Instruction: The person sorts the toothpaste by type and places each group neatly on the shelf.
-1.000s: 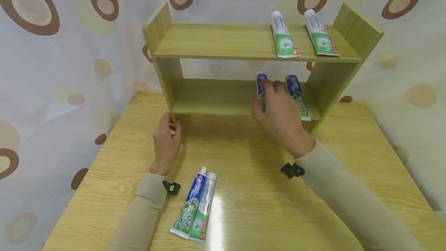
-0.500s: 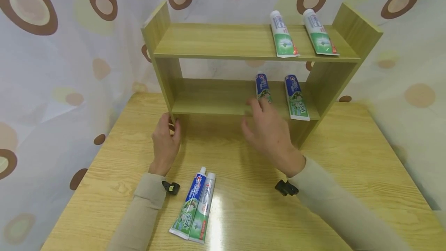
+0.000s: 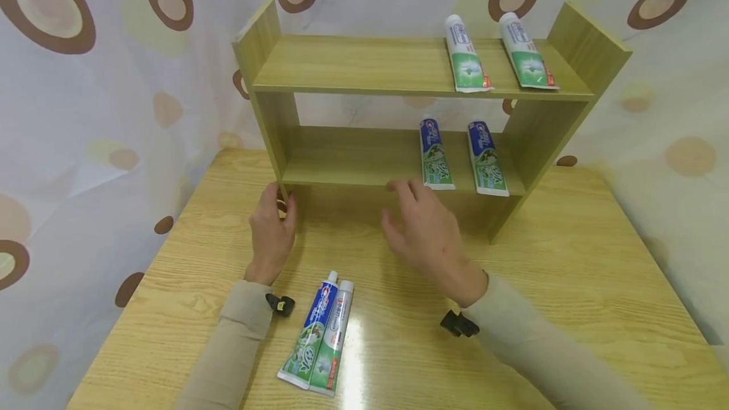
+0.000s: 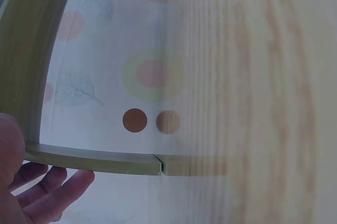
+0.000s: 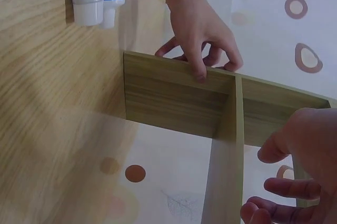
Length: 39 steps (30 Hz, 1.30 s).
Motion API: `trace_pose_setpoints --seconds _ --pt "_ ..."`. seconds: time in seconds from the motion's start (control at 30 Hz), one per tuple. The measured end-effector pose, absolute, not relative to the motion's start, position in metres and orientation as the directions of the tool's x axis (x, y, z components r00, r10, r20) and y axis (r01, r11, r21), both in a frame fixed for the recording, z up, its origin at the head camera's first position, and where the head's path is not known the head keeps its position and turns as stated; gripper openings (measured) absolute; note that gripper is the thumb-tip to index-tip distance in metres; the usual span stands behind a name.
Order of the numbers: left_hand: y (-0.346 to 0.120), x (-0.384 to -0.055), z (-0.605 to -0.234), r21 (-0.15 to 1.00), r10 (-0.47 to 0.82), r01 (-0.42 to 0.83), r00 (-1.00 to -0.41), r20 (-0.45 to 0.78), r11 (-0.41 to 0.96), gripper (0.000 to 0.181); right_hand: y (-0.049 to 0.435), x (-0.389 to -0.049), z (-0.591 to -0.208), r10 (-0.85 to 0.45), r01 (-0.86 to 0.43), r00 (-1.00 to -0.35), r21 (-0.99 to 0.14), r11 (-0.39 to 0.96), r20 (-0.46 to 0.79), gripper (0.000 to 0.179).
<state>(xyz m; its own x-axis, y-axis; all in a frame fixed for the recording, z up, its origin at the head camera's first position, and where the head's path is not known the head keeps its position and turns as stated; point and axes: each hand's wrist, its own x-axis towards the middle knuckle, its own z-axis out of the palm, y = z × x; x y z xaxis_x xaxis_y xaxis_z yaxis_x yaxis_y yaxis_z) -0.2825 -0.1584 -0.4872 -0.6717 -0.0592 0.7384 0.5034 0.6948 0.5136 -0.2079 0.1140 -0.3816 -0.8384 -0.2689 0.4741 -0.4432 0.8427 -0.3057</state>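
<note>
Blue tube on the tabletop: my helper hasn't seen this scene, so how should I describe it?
Start at the wooden shelf, then look at the table in front of it, just right of the left sleeve. There the blue tube lies beside the silvery tube; the half nearest its cap is blue, not silvery like its neighbour's.

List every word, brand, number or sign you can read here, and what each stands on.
None reads with certainty.
Blue-and-green tube on the table: white lettering, too blurred.
White-and-green tube beside it: print too small.
Upper shelf tubes: print too small.
Lower shelf tubes: lettering too blurred.
</note>
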Motion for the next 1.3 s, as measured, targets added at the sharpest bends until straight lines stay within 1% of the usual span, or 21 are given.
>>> trace_pose_setpoints --seconds 0.23,0.4,0.53,0.67,0.9,1.1,1.3 --pt "-0.158 -0.283 -0.487 0.518 -0.06 0.502 -0.675 0.735 0.693 0.019 0.107 -0.203 -0.389 -0.278 -0.433 -0.865 -0.338 0.836 0.419 0.042" --pt "-0.159 -0.282 -0.489 0.52 -0.063 0.498 -0.678 0.733 0.694 0.018 0.099 -0.198 -0.394 -0.295 -0.409 -0.898 -0.368 0.835 0.327 0.045" --pt "-0.159 -0.28 -0.489 0.52 -0.066 0.492 -0.68 0.73 0.698 0.019 0.09 -0.192 -0.405 -0.36 -0.44 -0.894 -0.379 0.814 0.266 0.047" --pt "-0.159 -0.28 -0.489 0.517 -0.065 0.487 -0.681 0.73 0.704 0.02 0.084 -0.186 -0.419 -0.407 -0.465 -0.885 -0.398 0.791 0.226 0.044" --pt "-0.158 -0.28 -0.487 0.516 -0.063 0.489 -0.68 0.731 0.703 0.02 0.078 -0.178 -0.434 -0.414 -0.463 -0.886 -0.426 0.777 0.209 0.041" --pt "-0.159 -0.281 -0.487 0.518 -0.067 0.485 -0.681 0.729 0.704 0.019 0.075 -0.172 -0.441 -0.422 -0.444 -0.893 -0.472 0.762 0.159 0.042" --pt "-0.159 -0.282 -0.488 0.518 -0.059 0.487 -0.686 0.725 0.703 0.02 0.072 -0.166 -0.448 -0.427 -0.439 -0.894 -0.471 0.765 0.139 0.043"
